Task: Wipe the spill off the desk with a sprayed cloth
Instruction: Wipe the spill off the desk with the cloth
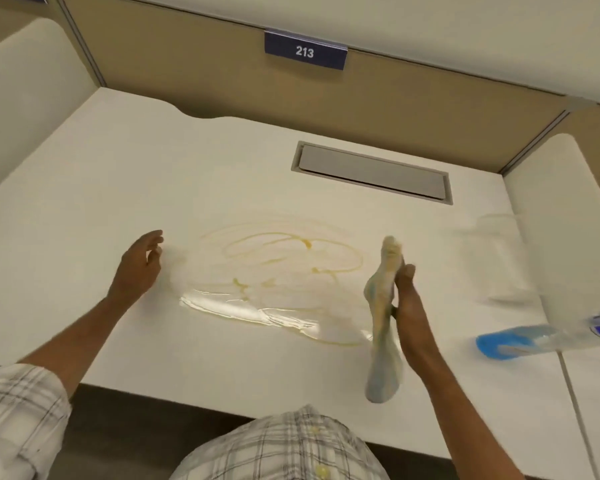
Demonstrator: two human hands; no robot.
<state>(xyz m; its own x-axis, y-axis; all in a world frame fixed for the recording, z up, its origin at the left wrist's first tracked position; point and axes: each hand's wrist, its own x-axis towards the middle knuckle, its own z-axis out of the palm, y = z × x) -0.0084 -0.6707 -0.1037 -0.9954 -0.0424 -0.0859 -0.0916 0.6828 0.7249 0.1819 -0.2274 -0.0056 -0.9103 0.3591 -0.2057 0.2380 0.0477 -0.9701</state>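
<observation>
A smeared yellowish spill (281, 271) spreads over the middle of the white desk (84, 220), with a wet glossy patch along its near edge. My right hand (407, 306) holds a pale cloth (383, 320) lifted off the desk at the spill's right side; the cloth hangs down, stained yellow with some blue. My left hand (139, 265) hovers at the spill's left edge, fingers loosely curled and holding nothing. A spray bottle (534, 337) with blue liquid lies at the right, partly cut off by the frame.
A grey recessed cable flap (373, 173) sits in the desk behind the spill. Beige partition walls enclose the desk at the back and sides, with a blue "213" sign (305, 51) above. A blurred clear object (496, 258) stands at the far right.
</observation>
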